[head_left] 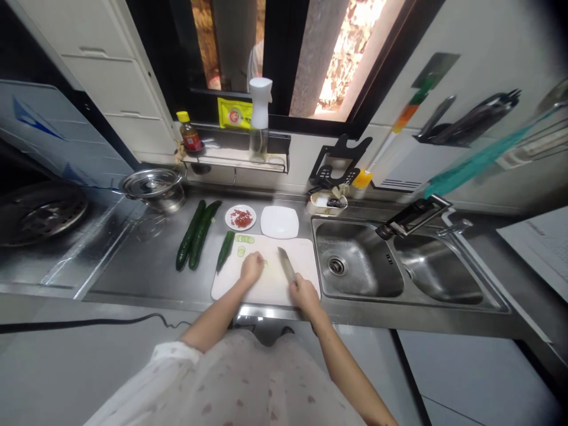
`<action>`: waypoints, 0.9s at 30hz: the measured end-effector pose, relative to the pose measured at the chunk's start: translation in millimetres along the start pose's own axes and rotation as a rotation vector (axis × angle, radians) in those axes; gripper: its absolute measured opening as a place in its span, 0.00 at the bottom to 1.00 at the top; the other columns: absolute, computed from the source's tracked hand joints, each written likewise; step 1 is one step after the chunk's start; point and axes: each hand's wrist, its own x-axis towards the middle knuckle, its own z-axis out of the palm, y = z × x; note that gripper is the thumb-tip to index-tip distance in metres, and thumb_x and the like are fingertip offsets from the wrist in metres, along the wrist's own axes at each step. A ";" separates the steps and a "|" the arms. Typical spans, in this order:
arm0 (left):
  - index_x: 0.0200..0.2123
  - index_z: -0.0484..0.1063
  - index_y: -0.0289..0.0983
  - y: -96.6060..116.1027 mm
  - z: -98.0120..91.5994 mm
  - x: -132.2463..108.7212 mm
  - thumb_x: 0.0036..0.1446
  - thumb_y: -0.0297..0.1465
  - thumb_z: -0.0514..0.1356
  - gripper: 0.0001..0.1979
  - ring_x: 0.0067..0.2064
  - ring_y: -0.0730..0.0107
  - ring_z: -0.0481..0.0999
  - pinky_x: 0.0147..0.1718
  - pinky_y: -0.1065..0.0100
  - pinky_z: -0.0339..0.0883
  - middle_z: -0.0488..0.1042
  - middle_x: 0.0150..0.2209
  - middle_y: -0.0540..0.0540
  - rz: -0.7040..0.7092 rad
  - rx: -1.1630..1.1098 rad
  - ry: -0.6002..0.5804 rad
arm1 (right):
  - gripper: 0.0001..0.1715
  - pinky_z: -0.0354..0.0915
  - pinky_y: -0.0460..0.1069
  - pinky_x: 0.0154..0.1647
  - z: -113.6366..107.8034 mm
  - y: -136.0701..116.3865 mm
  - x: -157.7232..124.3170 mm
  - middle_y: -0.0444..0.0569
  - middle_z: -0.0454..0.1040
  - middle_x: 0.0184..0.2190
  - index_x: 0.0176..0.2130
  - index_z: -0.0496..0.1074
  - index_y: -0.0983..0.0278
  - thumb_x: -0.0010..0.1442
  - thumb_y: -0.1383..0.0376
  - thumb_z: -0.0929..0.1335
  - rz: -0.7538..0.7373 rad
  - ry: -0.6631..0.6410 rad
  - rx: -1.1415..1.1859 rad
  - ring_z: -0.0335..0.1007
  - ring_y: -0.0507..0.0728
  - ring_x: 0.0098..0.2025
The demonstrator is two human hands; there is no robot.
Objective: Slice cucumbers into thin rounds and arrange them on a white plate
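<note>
My right hand (304, 292) grips the handle of a kitchen knife (287, 265), its blade pointing away over the right half of the white cutting board (306, 254). On the board's middle, my left hand (252, 268) is closed, its fingers curled, with a thin cucumber slice (265, 263) showing at the fingertips. Several overlapping cucumber slices (245, 239) lie in a row near the board's far edge, with more slices (241, 251) just below. A cut piece of cucumber (225, 250) rests along the board's left edge.
Two whole cucumbers (202, 235) lie on the counter to the left. Behind the board stand a plate of small red pieces (241, 218) and a white square plate (279, 222). A double sink (359, 260) is at the right, a lidded steel pot (155, 188) at the far left.
</note>
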 end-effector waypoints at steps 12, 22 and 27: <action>0.35 0.72 0.38 -26.8 -43.8 -2.1 0.59 0.29 0.55 0.05 0.33 0.69 0.74 0.33 0.72 0.60 0.76 0.32 0.47 -0.137 0.066 0.143 | 0.15 0.54 0.46 0.32 -0.7 -1.9 1.8 0.52 0.76 0.36 0.48 0.67 0.65 0.66 0.66 0.58 0.006 -0.023 -0.012 0.71 0.55 0.38; 0.40 0.72 0.37 -32.1 -57.2 -0.1 0.63 0.27 0.49 0.12 0.41 0.64 0.76 0.40 0.69 0.62 0.76 0.39 0.39 -0.127 0.285 0.069 | 0.14 0.52 0.46 0.31 -0.2 -3.3 3.8 0.53 0.76 0.36 0.48 0.67 0.65 0.66 0.66 0.58 -0.003 -0.012 -0.037 0.71 0.55 0.37; 0.40 0.73 0.35 -32.9 -57.3 1.4 0.63 0.25 0.48 0.14 0.42 0.63 0.76 0.42 0.68 0.63 0.76 0.38 0.37 -0.126 0.317 0.049 | 0.14 0.52 0.46 0.31 -0.9 -3.0 4.4 0.53 0.76 0.37 0.49 0.66 0.65 0.66 0.66 0.58 -0.008 -0.025 -0.048 0.71 0.55 0.38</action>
